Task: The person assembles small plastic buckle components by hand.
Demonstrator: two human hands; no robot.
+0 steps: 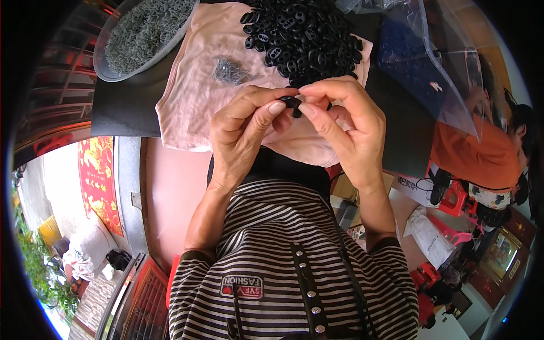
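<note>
Above the cloth, both hands meet at a small glossy black plastic piece (291, 102), which looks like a cord lock. My left hand (241, 122) pinches its left side between thumb and forefinger. The thumb and forefinger of my right hand (352, 127) close on its right end; whether a smaller part sits between them is hidden. Past my fingers lies a heap of black two-holed cord lock pieces (306, 42). A little pile of thin metal springs (229, 71) rests on the pink cloth (195, 90), left of the heap.
A clear tub (107, 72) full of springs stands at the far left of the dark table (122, 113). Clear plastic sheeting (447, 73) stands on the right. Beyond it sits another person in an orange top (476, 153), near red stools (453, 198).
</note>
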